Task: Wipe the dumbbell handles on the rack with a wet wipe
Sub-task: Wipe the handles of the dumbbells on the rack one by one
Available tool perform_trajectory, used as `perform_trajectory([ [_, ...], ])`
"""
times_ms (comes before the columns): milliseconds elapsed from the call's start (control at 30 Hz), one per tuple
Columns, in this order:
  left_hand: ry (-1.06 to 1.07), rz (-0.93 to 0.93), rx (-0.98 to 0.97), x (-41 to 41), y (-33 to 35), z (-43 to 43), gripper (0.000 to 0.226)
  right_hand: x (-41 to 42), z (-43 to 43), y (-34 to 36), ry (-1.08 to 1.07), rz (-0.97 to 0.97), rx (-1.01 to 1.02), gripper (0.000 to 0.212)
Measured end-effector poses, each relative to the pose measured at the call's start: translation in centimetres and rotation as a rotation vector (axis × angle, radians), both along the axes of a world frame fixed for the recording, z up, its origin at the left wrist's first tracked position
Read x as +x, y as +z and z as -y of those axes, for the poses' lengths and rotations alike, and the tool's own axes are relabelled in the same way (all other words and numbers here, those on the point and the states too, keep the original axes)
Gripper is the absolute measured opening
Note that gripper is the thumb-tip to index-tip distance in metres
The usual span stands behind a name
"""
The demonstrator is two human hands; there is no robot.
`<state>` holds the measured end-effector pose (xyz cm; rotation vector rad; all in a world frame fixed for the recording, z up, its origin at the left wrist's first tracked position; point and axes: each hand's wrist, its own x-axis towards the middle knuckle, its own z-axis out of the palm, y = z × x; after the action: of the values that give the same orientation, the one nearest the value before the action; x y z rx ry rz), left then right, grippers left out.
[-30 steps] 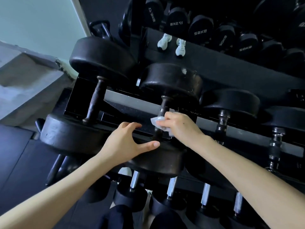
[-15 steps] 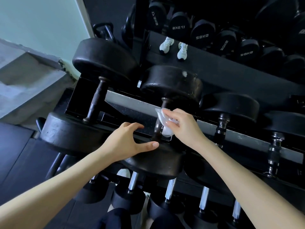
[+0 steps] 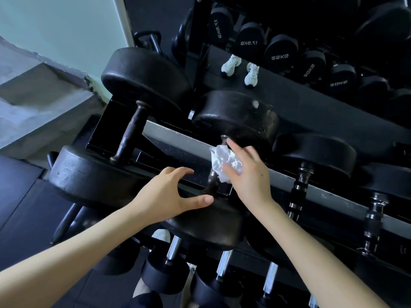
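From the head view, two large dumbbells with dark handles are seen on the upper tier of the rack (image 3: 178,138), with two chrome-handled ones to their right and several smaller ones on the tier below. The wipe (image 3: 224,162), white and crumpled, is pressed against the handle (image 3: 213,176) of the second dumbbell (image 3: 235,116) by the right hand (image 3: 246,174), whose fingers are curled loosely about it. The left hand (image 3: 166,196) is spread open, holding nothing, its thumb resting on that dumbbell's near head. The first dumbbell (image 3: 124,138) lies just beside, its handle bare. Open room is left between the handles. Black flooring (image 3: 20,196) and a pale wall (image 3: 66,30) are seen at left.
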<state>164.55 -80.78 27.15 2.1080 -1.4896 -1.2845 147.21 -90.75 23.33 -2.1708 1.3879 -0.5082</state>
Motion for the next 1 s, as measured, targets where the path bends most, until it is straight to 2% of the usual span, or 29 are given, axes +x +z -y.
perform_trajectory([
  [67,0.001,0.003,0.009,0.0,0.1,0.0,0.101,-0.3,-0.3,0.3,-0.105,0.09,0.078,0.049],
  [200,0.011,0.015,0.006,-0.2,0.1,0.0,0.099,0.5,-0.7,-0.1,-0.273,0.13,0.096,0.014],
  [267,0.012,0.013,0.0,-0.2,0.1,-0.1,0.098,0.9,-0.6,-0.4,-0.354,0.118,0.136,0.008],
  [400,0.04,-0.015,-0.001,-0.2,0.2,0.2,0.095,1.6,-0.2,0.0,-0.369,0.215,0.296,0.015],
  [533,0.358,-0.078,-0.148,-0.1,-0.9,3.6,0.057,2.5,-0.8,1.4,-0.273,0.287,0.217,0.025],
  [667,0.355,-0.18,-0.122,-0.7,-2.7,7.3,0.039,2.4,-0.8,1.8,-0.169,0.225,0.223,0.019],
  [800,0.439,-0.333,-0.014,-0.7,-4.0,8.0,0.017,0.8,-0.6,1.4,-0.333,0.235,0.306,0.007],
  [900,0.539,-0.439,0.08,0.0,-4.4,8.0,0.017,-0.4,-1.0,0.5,-0.453,0.095,0.299,0.018],
  [967,0.546,-0.37,0.016,0.2,-4.5,8.0,0.017,-0.3,-1.3,0.4,-0.487,0.038,0.245,0.026],
  [1000,0.525,-0.277,-0.046,0.1,-4.4,7.9,0.017,0.0,-1.4,0.5,-0.504,0.062,0.243,0.029],
])
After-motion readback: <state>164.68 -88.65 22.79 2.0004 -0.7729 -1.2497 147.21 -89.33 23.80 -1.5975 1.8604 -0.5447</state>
